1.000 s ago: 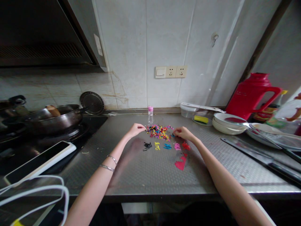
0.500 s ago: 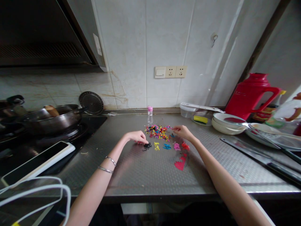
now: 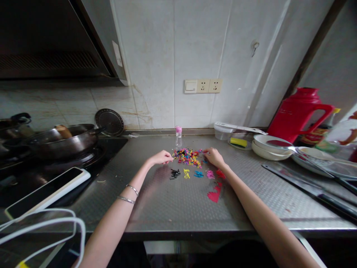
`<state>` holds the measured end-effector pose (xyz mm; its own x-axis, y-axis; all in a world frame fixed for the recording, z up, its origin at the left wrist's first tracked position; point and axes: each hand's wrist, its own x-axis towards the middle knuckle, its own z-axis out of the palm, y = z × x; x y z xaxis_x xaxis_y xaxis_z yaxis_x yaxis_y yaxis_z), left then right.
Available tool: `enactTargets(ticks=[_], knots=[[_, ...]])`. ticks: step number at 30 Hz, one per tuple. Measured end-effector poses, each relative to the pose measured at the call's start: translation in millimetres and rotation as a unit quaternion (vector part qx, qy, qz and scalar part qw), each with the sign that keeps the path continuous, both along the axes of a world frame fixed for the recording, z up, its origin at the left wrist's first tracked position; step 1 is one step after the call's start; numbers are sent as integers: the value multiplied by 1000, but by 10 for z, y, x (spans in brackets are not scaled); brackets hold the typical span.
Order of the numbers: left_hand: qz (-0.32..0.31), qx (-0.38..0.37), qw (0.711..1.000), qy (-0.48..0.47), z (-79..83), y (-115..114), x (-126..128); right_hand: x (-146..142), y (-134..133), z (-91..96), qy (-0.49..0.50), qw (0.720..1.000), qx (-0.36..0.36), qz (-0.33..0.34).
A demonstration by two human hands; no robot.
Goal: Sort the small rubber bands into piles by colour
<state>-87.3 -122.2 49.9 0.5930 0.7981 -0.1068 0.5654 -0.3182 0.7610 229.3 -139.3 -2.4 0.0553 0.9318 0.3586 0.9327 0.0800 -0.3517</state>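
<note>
Left hand [image 3: 161, 158] and right hand [image 3: 213, 156] pinched at opposite edges of the mixed heap of tiny coloured rubber bands [image 3: 187, 156]; any band gripped seemed too small to tell.

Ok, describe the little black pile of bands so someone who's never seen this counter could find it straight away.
On the steel counter, find the mixed heap of coloured bands between the two hands. Just in front of it runs a row of small sorted piles; the black pile is its leftmost, beside the yellow pile, and the only dark one.

Single head view, looking forward-down over counter [image 3: 178, 201], wall behind, mid-range.
</note>
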Motion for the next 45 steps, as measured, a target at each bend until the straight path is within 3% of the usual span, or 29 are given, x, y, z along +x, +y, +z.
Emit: enactTargets(ticks=[13,20,25,30,35,40,45], knots=[[20,12,999,-24,-31,24,8,31,64,-62,10,999,-1,-38],[41,14,999,-31,-16,6,-7,139,104,-67,94,995,34,-27],[42,15,999,-20,-13,12,-7,262,60,67,143,988,50,24],[39,15,999,-19,-46,34,-7,362,-126,333,163,972,-98,136],[42,22,999,-21,-85,46,-4,338,-344,551,155,930,-250,223],[46,29,998,-43,-101,38,28,279,-417,564,131,889,-369,238],[53,42,995,-69,-118,12,90,260,-440,550,145,873,-401,238]])
